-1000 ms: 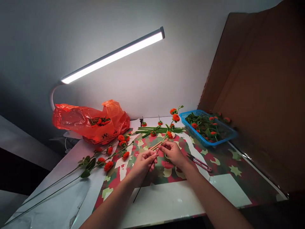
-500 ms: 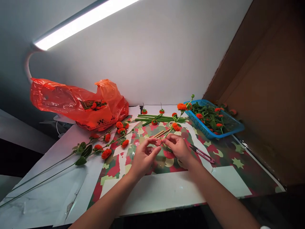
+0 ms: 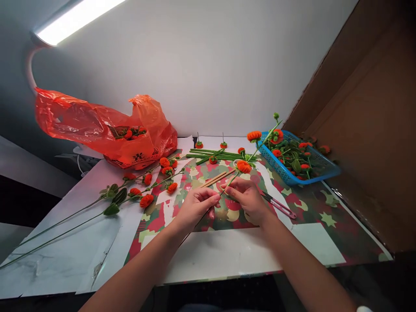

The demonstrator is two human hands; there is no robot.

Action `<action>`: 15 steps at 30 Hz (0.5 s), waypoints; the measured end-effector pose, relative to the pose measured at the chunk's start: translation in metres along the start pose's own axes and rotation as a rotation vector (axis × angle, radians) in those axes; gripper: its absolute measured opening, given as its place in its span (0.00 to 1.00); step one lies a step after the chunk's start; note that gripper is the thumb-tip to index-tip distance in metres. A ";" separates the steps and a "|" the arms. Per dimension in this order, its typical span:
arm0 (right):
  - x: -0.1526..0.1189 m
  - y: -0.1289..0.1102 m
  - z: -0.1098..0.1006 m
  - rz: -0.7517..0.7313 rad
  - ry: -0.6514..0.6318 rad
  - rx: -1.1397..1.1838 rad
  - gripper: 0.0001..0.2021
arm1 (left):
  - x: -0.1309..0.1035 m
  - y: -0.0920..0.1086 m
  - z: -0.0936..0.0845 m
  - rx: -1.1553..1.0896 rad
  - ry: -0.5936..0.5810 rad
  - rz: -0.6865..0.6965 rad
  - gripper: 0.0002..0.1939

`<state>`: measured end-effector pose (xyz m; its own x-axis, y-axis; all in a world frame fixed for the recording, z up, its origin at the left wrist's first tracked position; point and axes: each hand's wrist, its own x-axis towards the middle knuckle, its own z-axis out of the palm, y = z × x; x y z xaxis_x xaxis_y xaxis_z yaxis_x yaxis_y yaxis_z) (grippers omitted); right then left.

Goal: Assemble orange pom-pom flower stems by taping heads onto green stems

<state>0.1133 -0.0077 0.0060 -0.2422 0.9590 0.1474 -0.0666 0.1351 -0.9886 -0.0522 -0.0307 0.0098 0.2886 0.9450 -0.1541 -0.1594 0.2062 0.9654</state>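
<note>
Between my hands is an artificial flower stem (image 3: 230, 184) with fuzzy orange blooms and a small green bud at its tip, tilted up to the right. My right hand (image 3: 248, 197) pinches the green stem below the lowest bloom. My left hand (image 3: 198, 208) is closed with thumb and finger on the thin lower end; a dark thin wire runs out beneath it toward me. Just beyond my hands lie brown sticks (image 3: 214, 178). Pink-handled scissors (image 3: 282, 209) rest right of my right hand.
A red plastic bag (image 3: 143, 147) holding orange flowers stands at the back left. Finished-looking flower sprays (image 3: 112, 208) lie at left. Green stems (image 3: 224, 154) and loose flower heads (image 3: 212, 160) are at the back. A blue basket (image 3: 286, 177) of flowers sits right, beside a cardboard wall (image 3: 364, 130).
My left thumb and fingers have closed on the stem's lower end, where they were more spread. The flower stem has risen slightly to the right. The view has shifted a little.
</note>
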 end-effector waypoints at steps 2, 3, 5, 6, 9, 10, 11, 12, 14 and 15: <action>-0.001 -0.001 -0.001 -0.011 -0.024 0.004 0.10 | 0.001 -0.002 0.000 -0.097 -0.056 -0.072 0.16; -0.002 -0.001 -0.002 -0.013 -0.034 0.005 0.10 | 0.001 -0.003 0.001 -0.137 -0.081 -0.111 0.17; -0.002 -0.002 -0.003 -0.013 -0.057 0.002 0.10 | 0.001 -0.005 0.001 -0.191 -0.130 -0.178 0.18; -0.002 -0.003 -0.003 -0.011 -0.068 -0.002 0.11 | 0.001 -0.006 0.000 -0.206 -0.156 -0.200 0.19; -0.002 -0.005 -0.004 -0.012 -0.097 -0.008 0.11 | 0.001 -0.006 -0.002 -0.237 -0.219 -0.234 0.19; -0.002 -0.005 -0.005 -0.013 -0.103 -0.010 0.11 | 0.001 -0.005 -0.003 -0.245 -0.230 -0.243 0.19; -0.002 -0.005 -0.005 -0.013 -0.106 -0.013 0.11 | 0.001 -0.005 -0.003 -0.250 -0.235 -0.253 0.19; -0.002 -0.005 -0.005 -0.013 -0.105 -0.018 0.11 | 0.001 -0.004 -0.004 -0.254 -0.237 -0.262 0.19; -0.002 -0.004 -0.005 -0.014 -0.103 -0.034 0.12 | 0.001 -0.003 -0.003 -0.261 -0.237 -0.281 0.19; -0.002 -0.004 -0.005 -0.014 -0.104 -0.041 0.12 | 0.001 -0.003 -0.003 -0.268 -0.239 -0.286 0.19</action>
<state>0.1186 -0.0092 0.0096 -0.3412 0.9260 0.1617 -0.0314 0.1607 -0.9865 -0.0546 -0.0297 0.0063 0.5609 0.7621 -0.3234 -0.2711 0.5382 0.7980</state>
